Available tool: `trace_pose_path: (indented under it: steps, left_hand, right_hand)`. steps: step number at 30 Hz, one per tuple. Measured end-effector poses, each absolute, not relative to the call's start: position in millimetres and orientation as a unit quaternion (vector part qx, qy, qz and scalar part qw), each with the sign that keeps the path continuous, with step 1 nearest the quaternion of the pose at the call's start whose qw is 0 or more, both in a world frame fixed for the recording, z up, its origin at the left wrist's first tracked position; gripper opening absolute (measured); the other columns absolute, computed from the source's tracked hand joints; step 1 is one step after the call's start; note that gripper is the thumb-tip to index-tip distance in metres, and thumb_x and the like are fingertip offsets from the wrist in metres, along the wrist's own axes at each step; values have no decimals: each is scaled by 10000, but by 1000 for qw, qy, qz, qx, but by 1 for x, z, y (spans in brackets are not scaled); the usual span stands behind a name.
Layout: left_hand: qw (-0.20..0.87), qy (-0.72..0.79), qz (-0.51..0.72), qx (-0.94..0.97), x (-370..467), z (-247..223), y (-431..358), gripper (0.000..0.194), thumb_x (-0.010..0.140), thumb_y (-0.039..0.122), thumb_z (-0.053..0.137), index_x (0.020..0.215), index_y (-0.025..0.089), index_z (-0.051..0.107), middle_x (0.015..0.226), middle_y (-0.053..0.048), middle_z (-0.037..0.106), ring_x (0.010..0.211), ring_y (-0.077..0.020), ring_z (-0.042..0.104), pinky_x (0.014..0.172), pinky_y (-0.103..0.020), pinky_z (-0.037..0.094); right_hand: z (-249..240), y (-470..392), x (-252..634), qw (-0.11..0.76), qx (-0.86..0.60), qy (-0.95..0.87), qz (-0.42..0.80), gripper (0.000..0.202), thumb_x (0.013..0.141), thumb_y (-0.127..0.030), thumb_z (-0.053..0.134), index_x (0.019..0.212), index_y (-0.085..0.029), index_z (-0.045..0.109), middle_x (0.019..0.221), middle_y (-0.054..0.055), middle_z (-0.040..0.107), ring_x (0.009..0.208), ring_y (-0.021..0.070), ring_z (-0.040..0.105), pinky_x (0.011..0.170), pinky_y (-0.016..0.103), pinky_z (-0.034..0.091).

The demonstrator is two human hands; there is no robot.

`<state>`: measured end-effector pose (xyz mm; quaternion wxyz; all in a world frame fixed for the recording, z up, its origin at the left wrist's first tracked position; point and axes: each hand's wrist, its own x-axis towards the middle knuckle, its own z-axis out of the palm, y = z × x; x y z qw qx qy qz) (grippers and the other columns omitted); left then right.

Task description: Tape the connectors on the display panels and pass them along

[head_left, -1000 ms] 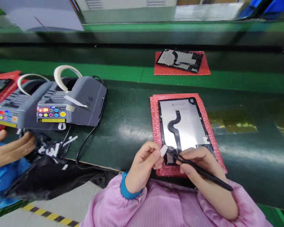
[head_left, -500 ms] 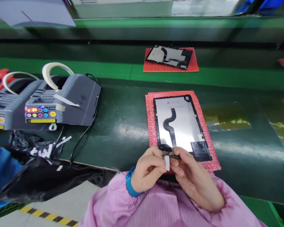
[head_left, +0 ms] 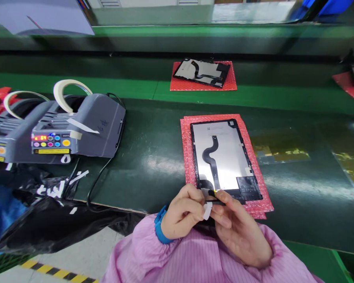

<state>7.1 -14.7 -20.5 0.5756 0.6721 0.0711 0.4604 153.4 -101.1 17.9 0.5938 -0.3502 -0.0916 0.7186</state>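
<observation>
A tablet screen panel (head_left: 224, 157) with a silvery back, black frame and wavy black flex cable (head_left: 211, 163) lies on red bubble wrap (head_left: 187, 153) in front of me. At its near edge, my left hand (head_left: 184, 212) is closed, thumb and fingers pinched at a short white tape strip (head_left: 207, 211). My right hand (head_left: 240, 228) grips a small dark strip-shaped part (head_left: 216, 202) between thumb and fingers, close to the cable's lower end. The fingers partly hide this part and the panel's near edge.
Two grey tape dispensers (head_left: 103, 125) stand at left, with a power cord hanging over the bench edge. Tape scraps stick to a black bag (head_left: 32, 220). A second panel (head_left: 202, 72) lies on red wrap at the back; amber film (head_left: 286, 153) is at right.
The white tape strip has tilted and dropped slightly. The dark part has moved a little toward me, showing more of the area at the cable's end. The view has shifted slightly.
</observation>
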Motion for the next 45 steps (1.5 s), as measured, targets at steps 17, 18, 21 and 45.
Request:
trace_pose_path:
  steps: [17, 18, 21, 45]
  left_hand:
    - [588, 82, 405, 695, 5, -6, -10, 289, 1007, 294, 627, 772, 235, 468, 652, 49, 383, 562, -118, 358, 552, -290, 310]
    - [587, 87, 405, 696, 5, -6, -8, 293, 990, 258, 646, 774, 234, 450, 633, 57, 378, 559, -115, 330, 552, -294, 281]
    - [603, 63, 434, 666, 7, -6, -11, 250, 997, 252, 636, 796, 238, 488, 682, 49, 376, 588, -114, 355, 565, -270, 309]
    - [792, 145, 557, 203, 16, 2, -16, 224, 980, 414, 700, 858, 281, 566, 874, 31, 383, 730, -111, 424, 661, -197, 448]
  right_hand:
    - [15, -105, 152, 608, -278, -44, 742, 198, 937, -421, 753, 875, -238, 710, 732, -32, 591, 399, 25, 273, 260, 83, 196]
    - [14, -103, 153, 586, -254, -13, 769, 213, 915, -430, 777, 902, -233, 696, 732, -38, 577, 413, 28, 243, 254, 66, 153]
    - [13, -99, 160, 528, -182, 32, 829, 262, 907, -450, 784, 913, -230, 642, 736, -55, 547, 417, 22, 204, 254, 37, 94]
    - [35, -73, 174, 691, -364, -56, 623, 265, 893, -382, 817, 776, -234, 631, 464, -141, 247, 356, 34, 29, 279, 100, 197]
